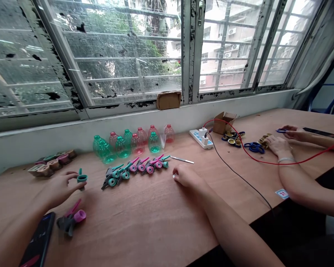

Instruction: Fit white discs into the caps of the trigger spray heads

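Note:
My left hand pinches a teal spray-head part with a ring-shaped collar, between thumb and fingertips just above the table. Below it lies a sprayer head in dark grey and pink. My right hand rests on the table with its fingers curled together; a tiny white spot shows at the fingertips, too small to name. Between my hands stretches a row of trigger sprayer heads, dark grey with teal or pink parts. Metal tweezers lie just beyond my right hand.
Green and red clear bottles stand along the wall. Tape rolls are at left, a phone near my left forearm. A power strip trails cables. At right, a co-worker's hands handle parts near blue pieces and a cardboard box.

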The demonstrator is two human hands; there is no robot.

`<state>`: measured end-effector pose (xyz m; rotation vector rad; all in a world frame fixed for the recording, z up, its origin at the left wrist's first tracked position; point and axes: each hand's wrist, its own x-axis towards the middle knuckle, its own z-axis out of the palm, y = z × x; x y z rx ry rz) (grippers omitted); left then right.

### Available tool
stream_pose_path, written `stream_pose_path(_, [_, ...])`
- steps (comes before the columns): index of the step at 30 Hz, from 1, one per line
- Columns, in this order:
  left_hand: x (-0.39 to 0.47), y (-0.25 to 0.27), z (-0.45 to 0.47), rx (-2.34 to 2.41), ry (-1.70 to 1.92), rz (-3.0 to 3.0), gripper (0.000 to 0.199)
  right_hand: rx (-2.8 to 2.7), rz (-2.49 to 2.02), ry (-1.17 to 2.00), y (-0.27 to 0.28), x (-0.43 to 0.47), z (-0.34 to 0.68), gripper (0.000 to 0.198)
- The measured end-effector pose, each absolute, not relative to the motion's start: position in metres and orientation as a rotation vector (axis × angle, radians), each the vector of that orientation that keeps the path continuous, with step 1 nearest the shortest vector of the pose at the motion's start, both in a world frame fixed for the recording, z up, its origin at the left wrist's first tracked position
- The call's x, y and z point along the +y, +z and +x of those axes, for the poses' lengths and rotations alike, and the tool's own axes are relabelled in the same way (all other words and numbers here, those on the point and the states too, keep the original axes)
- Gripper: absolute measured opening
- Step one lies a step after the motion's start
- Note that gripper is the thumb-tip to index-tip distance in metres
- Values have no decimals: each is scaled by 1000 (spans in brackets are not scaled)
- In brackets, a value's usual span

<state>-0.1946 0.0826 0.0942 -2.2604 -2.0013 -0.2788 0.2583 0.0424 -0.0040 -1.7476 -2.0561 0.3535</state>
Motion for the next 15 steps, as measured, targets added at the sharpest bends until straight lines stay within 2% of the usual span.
stream_pose_path(6, [30,102,-107,-1727,-593,-2465,45,-2046,-1705,352,-5,43,256,17])
stream_pose_path(10, [10,72,-46,-1530,-789,-2858,27,-2072,-1644,344,-2,40,255,19])
stream_pose_path(15, [9,27,-12,-1604,-941,-3027,20,-2070,-1366,394,-1,37,241,13])
